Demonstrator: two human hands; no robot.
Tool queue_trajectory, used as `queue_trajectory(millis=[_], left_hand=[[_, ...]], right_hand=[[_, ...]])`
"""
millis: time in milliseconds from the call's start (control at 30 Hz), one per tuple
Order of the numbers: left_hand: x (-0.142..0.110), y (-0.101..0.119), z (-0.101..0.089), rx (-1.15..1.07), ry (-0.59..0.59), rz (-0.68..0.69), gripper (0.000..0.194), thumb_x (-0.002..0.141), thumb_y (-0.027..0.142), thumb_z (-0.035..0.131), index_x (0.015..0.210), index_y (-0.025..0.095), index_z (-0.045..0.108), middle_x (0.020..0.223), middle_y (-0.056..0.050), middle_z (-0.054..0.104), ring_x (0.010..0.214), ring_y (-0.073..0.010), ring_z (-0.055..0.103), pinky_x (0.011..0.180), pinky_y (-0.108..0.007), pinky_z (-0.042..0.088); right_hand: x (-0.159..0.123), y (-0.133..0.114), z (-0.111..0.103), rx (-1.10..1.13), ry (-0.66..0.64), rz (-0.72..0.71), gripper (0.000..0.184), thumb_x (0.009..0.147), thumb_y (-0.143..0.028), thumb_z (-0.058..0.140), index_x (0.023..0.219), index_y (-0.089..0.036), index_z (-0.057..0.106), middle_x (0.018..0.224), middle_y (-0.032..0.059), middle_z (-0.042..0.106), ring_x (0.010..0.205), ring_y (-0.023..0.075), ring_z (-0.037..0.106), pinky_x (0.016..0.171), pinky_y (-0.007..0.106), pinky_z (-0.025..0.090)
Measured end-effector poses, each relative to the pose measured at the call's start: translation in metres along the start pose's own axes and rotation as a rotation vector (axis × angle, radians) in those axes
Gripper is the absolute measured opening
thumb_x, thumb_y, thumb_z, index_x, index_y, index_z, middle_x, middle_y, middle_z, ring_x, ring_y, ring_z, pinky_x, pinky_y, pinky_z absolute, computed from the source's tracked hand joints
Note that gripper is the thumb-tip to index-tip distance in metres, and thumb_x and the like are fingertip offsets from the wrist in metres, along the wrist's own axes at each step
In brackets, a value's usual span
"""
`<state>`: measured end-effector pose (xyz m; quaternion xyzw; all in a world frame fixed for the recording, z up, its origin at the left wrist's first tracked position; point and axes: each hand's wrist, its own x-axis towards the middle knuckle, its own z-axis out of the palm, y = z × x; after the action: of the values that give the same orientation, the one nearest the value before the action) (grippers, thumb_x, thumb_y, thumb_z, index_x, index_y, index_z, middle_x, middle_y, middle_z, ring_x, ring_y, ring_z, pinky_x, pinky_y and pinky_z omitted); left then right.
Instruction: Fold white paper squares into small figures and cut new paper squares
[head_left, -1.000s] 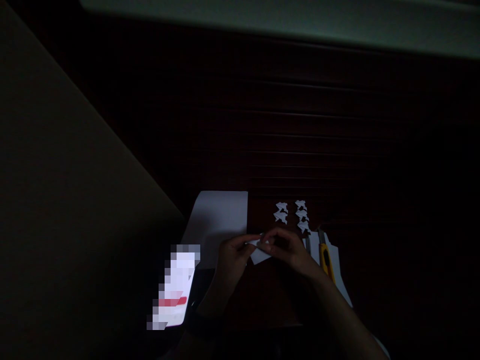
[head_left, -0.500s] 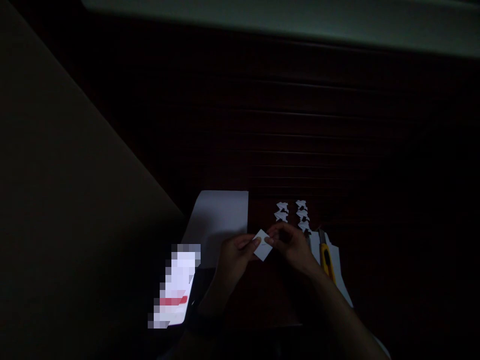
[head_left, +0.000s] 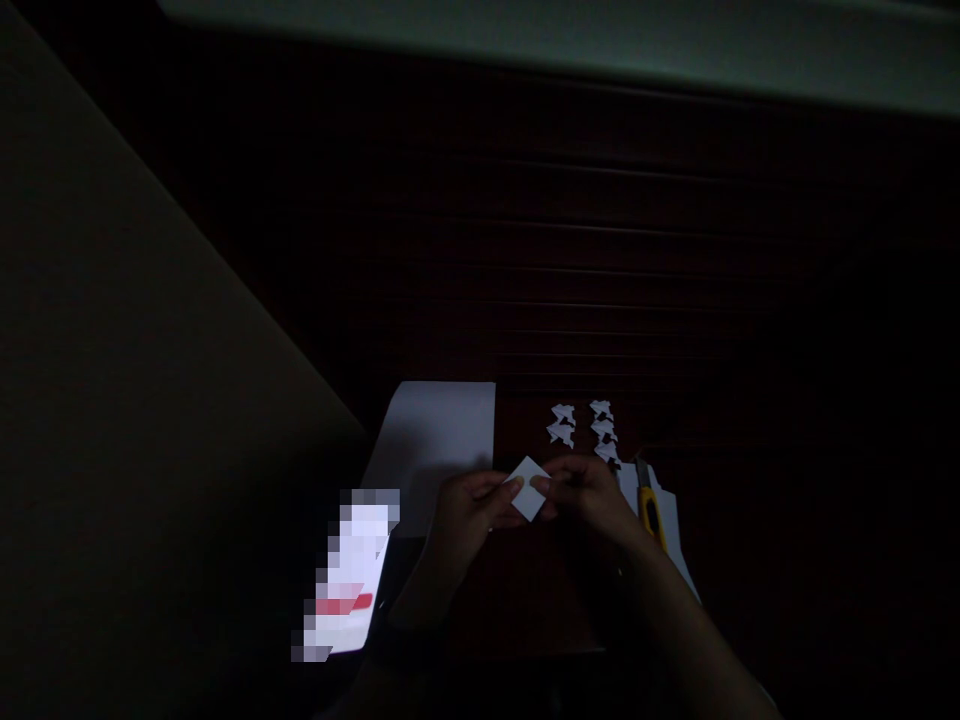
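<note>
Between my two hands is a small folded square of white paper (head_left: 530,504), turned so that a corner points away from me. My left hand (head_left: 469,510) pinches its left side, the thumb lying on top and the fingers beneath. On the right side my right hand (head_left: 589,495) grips it the same way, its thumb close to the other thumb. Just beyond the hands, several small folded paper figures (head_left: 602,430) lie in two columns on the dark table (head_left: 525,600).
A large white paper sheet (head_left: 450,420) lies at the left. Nearer on that side glows a phone (head_left: 349,590) with a partly blurred screen. Beside my right forearm a yellow utility knife (head_left: 651,510) rests on white paper pieces (head_left: 679,550). Dark slats (head_left: 600,230) rise behind.
The folded paper has shifted very slightly to the right, and the right fingers have come lower around its edge. Both hands keep their pinch on it.
</note>
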<state>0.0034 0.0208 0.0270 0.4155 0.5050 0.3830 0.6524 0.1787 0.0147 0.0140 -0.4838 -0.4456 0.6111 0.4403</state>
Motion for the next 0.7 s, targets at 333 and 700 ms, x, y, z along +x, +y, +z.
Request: queue_trajectory(millis=[333,700], left_hand=[[-0.0012,-0.0004,-0.0025,-0.006,-0.121,-0.008,0.028,0.069,0.031,0.072,0.087,0.01,0.068,0.079,-0.009,0.072,0.065,-0.0192,0.067,0.06,-0.03,0.057],[-0.0033,0.0007,-0.0089,-0.067,-0.152,-0.016,0.034,0.068,0.028,0.073,0.097,0.011,0.07,0.087,-0.012,0.072,0.072,-0.0208,0.067,0.065,-0.032,0.056]], right_hand=[[-0.0014,-0.0015,-0.002,0.026,-0.075,0.007,0.024,0.074,-0.034,0.069,0.087,-0.015,0.067,0.058,0.0006,0.065,0.048,0.0129,0.059,0.048,0.024,0.047],[-0.0031,-0.0034,-0.0044,0.143,-0.099,0.033,0.031,0.067,-0.023,0.075,0.097,-0.016,0.07,0.063,0.0012,0.068,0.05,0.0122,0.06,0.051,0.024,0.048]])
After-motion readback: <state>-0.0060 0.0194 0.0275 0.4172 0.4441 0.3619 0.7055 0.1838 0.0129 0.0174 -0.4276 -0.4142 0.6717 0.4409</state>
